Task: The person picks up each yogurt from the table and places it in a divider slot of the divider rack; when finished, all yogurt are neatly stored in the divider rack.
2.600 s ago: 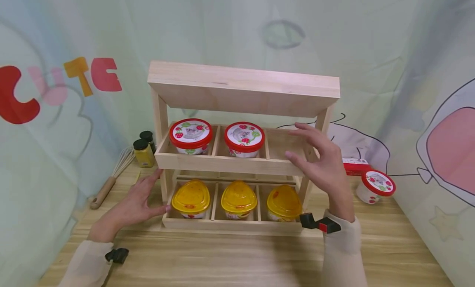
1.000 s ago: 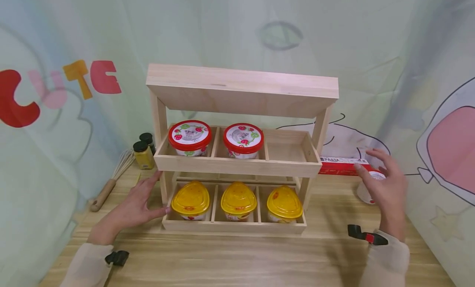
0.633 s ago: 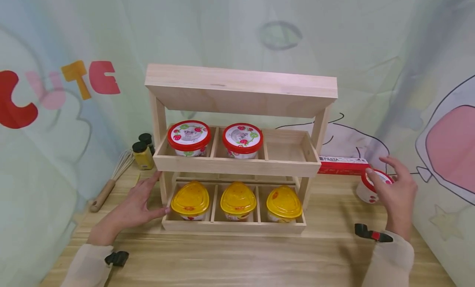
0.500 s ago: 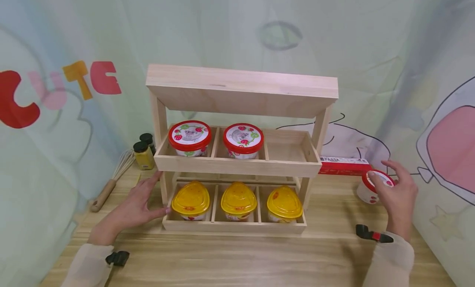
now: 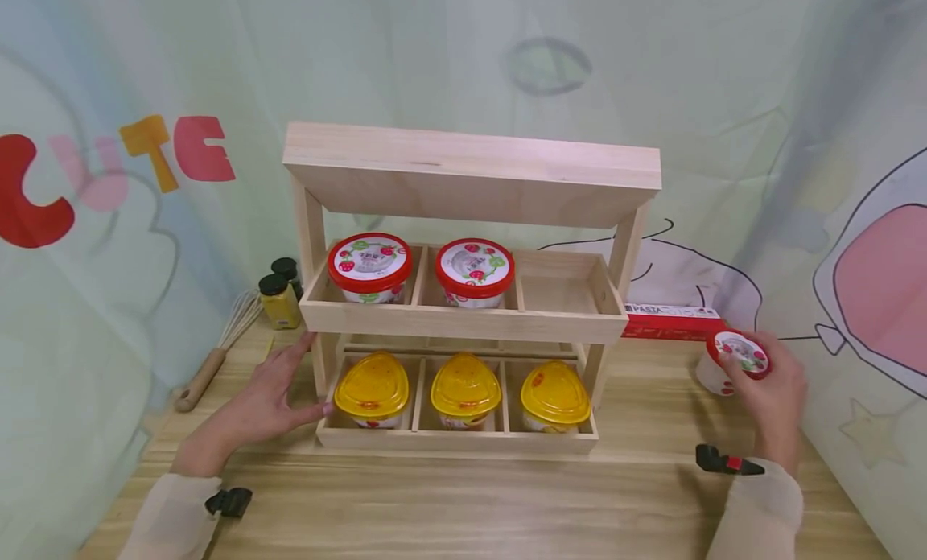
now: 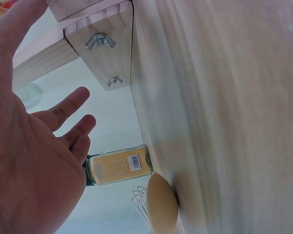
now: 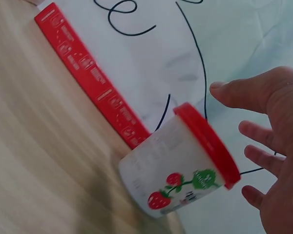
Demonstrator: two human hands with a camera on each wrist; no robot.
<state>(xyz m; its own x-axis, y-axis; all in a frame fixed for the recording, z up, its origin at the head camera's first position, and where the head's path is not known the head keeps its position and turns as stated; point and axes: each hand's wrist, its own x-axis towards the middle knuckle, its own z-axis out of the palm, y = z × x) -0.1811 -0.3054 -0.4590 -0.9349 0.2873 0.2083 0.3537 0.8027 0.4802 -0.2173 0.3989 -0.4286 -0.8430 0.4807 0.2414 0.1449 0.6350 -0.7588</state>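
Note:
My right hand [image 5: 771, 391] is at a paper tub [image 7: 171, 168] with a red lid and strawberry print, standing on the table at the right. Thumb and fingers are spread around its lid; the right wrist view shows a gap between them and the tub. My left hand [image 5: 264, 403] rests with extended fingers along the left side of a two-tier wooden rack [image 5: 463, 325], thumb at the lower tray's corner. Two more red-lidded tubs, a left one [image 5: 370, 264] and a middle one [image 5: 474, 269], sit in the upper tray; its right compartment holds nothing. Yellow-lidded cups [image 5: 465, 387] fill the lower tray's three compartments.
A red pasta box [image 5: 669, 325] lies behind the right-hand tub. Left of the rack stand a yellow spice jar [image 5: 279, 302] and a dark-capped jar [image 5: 286, 272], near a whisk [image 5: 210, 367] with a wooden handle. A printed curtain hangs behind.
My right hand has moved from the upper tray's right compartment out to the tub at the right, then lowered around its lid. The left hand has stayed at the rack's side.

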